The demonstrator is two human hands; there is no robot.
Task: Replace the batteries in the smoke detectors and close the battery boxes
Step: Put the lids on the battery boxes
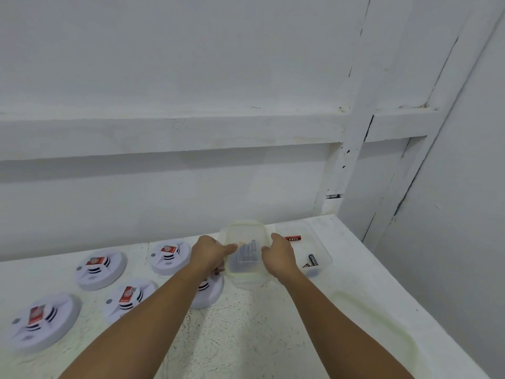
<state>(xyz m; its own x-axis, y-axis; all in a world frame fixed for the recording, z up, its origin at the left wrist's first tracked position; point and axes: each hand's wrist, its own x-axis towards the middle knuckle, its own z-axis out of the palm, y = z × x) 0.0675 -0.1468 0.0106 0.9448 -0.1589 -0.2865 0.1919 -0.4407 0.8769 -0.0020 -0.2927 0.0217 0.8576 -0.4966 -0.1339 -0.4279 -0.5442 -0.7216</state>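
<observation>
A clear plastic battery box (246, 272) with a translucent lid (246, 228) stands on the white table, dark batteries dimly visible inside. My left hand (209, 254) grips the lid's left edge and my right hand (278, 255) grips its right edge. Several white round smoke detectors with red labels lie to the left: one (169, 258) beside my left hand, one (101, 269), one (129, 299), one (43, 321), and one (207, 294) partly hidden under my left wrist.
A second clear box (325, 255) to the right of my right hand holds a red battery (293, 238) and a black battery (313, 260). Another translucent lid (388, 332) lies at the near right. White walls bound the table at the back and right.
</observation>
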